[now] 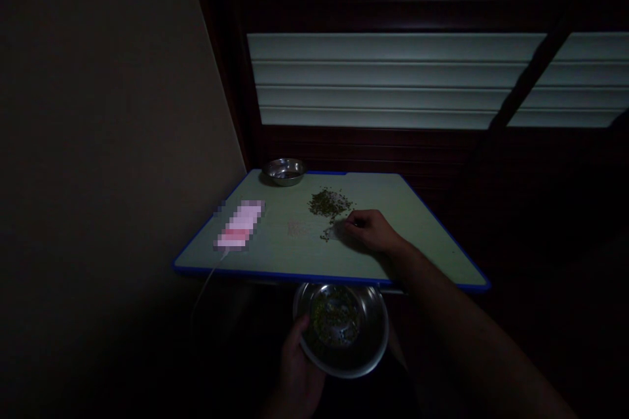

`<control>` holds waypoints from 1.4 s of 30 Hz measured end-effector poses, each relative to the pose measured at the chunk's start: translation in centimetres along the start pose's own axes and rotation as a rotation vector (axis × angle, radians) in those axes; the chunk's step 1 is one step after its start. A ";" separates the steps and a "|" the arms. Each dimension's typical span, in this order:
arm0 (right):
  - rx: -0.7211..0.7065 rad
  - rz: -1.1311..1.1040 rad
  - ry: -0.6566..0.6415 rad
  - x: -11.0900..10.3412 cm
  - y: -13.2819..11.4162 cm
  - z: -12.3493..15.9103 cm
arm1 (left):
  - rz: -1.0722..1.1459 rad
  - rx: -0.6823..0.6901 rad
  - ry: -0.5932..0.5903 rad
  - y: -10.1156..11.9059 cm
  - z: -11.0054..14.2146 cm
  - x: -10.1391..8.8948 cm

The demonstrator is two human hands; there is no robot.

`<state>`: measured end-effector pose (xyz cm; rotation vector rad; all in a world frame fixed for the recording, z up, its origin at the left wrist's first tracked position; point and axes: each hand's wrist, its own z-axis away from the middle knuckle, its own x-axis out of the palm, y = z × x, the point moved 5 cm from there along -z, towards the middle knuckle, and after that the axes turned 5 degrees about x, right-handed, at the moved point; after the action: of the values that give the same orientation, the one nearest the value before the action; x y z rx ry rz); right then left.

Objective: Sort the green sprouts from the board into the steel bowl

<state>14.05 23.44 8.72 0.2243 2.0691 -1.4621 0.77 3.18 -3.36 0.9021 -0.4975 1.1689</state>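
While I look down from the head camera, I take the pale green table with the blue edge [422, 222] as my landmark. At its left part lies a flat pink and white rectangular object [239, 224], blurred out, and a thin white cord [209, 281] runs from it over the near edge of the table and downwards. At the far edge of the table, left of the middle, stands a small shiny steel bowl [284, 171]; what is inside it I cannot tell in this dim light.

Below the near edge of the table, about at its middle, my left hand [297, 373] grasps a bigger round steel bowl [344, 330] by its left rim, with the thumb over the rim. This bowl is held just under the table edge and it has small greenish grains on its bottom.

On the table, right of the middle, lies a loose heap of small dark green grains [330, 203]. Some few grains are separated from the heap, on its near side. My right hand [372, 230] rests there palm down, fingertips touching these separated grains; it is loosely curled and grasps nothing that I can see.
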 end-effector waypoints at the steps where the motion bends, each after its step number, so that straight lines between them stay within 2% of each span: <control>1: 0.002 -0.002 -0.009 0.0 -0.1 0.1 | 0.004 0.000 -0.006 0.0 -0.1 0.0; 7: 0.036 -0.049 -0.061 0.2 -0.3 0.3 | 0.020 0.001 -0.033 -0.1 -0.2 -0.1; 14: -0.001 -0.043 0.004 0.0 -0.4 0.1 | 0.000 0.003 -0.021 0.0 0.1 0.2; 25: -0.012 -0.064 -0.056 0.3 -0.5 0.3 | 0.011 -0.001 0.007 0.0 0.0 0.0; 33: -0.009 -0.079 -0.058 0.1 -0.6 0.3 | 0.038 0.000 -0.019 0.0 0.1 0.4; 42: 0.018 -0.111 -0.104 0.9 -0.5 0.4 | 0.017 -0.003 -0.017 -0.1 0.0 0.1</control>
<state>13.24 22.73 8.60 0.0396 2.0132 -1.5257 0.88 3.19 -3.29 0.9079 -0.5217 1.1765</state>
